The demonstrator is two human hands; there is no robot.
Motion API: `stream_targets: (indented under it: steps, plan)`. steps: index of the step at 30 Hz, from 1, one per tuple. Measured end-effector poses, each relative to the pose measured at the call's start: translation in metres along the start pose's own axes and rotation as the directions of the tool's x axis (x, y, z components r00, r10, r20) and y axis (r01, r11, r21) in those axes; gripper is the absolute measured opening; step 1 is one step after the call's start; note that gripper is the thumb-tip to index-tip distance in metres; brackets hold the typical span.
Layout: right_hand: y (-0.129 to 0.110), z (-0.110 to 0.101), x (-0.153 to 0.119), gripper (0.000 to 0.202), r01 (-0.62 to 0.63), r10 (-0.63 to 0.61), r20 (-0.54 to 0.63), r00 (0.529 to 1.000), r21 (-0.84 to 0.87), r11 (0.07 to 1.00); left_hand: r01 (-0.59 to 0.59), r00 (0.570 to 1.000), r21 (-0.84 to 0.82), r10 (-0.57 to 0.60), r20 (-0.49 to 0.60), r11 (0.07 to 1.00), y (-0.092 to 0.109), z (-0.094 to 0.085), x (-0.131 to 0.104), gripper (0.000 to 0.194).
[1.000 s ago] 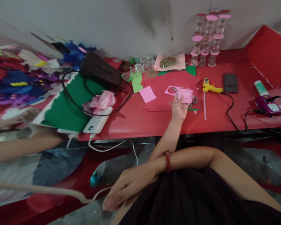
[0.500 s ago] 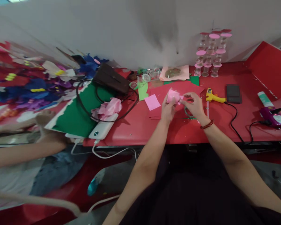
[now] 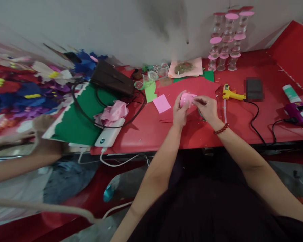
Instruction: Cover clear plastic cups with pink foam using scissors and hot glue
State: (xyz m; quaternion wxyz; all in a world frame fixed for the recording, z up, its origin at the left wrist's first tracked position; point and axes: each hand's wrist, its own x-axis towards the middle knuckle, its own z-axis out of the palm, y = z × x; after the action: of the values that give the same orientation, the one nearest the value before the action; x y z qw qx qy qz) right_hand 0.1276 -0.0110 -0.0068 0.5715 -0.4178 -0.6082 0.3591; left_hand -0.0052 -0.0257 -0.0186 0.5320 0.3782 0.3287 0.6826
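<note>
My left hand (image 3: pixel 179 111) is closed around a small piece of pink paper (image 3: pixel 185 99) with a shiny, rounded surface, perhaps a clear plastic cup against it. My right hand (image 3: pixel 207 108) pinches the right edge of that pink paper between thumb and fingers. Both hands are above red paper sheets (image 3: pixel 171 88) on the table. Left of them lies a square of pink paper (image 3: pixel 162 104). To the right rests a yellow glue gun (image 3: pixel 231 94), a clear glue stick hanging from it.
Stacked clear cups with pink discs (image 3: pixel 224 43) stand by the wall. A dark pouch (image 3: pixel 113 78), a white power bank (image 3: pixel 110 133) and pink cloth (image 3: pixel 114 112) lie left. A purple device (image 3: pixel 299 114) sits right. Another person's hand (image 3: pixel 44 129) is at far left.
The view has shifted, so the wall and cups sit higher in it. My right hand has moved closer to the left hand, at the pink paper's edge.
</note>
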Motion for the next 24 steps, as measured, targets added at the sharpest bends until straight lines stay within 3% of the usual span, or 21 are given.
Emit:
stream_targets:
  steps: [6, 10, 14, 19, 24]
  plan:
    - [0.000, -0.002, -0.007, 0.014, 0.124, -0.119, 0.043, 0.992, -0.142, 0.982, -0.105, 0.991, 0.112, 0.114, -0.075, 0.988, -0.001, 0.001, -0.003, 0.038]
    - [0.005, -0.002, -0.008, 0.013, 0.197, -0.177, 0.092, 0.980, -0.310, 0.930, -0.143, 0.985, 0.195, 0.159, -0.068, 0.970, 0.003, 0.005, -0.008, 0.035]
    - [0.008, 0.001, -0.008, 0.008, 0.208, -0.205, 0.051, 0.977, -0.396, 0.894, -0.188, 0.978, 0.210, 0.202, -0.045, 0.959, 0.001, 0.005, -0.010, 0.038]
    - [0.006, 0.006, -0.007, 0.007, 0.217, -0.235, -0.030, 0.972, -0.285, 0.934, -0.311, 0.949, 0.256, 0.315, 0.026, 0.915, -0.019, -0.011, 0.003, 0.052]
    - [0.004, 0.008, -0.007, 0.006, 0.129, -0.139, -0.082, 0.987, -0.116, 0.985, -0.397, 0.918, 0.273, 0.372, 0.140, 0.876, -0.034, -0.028, 0.015, 0.053]
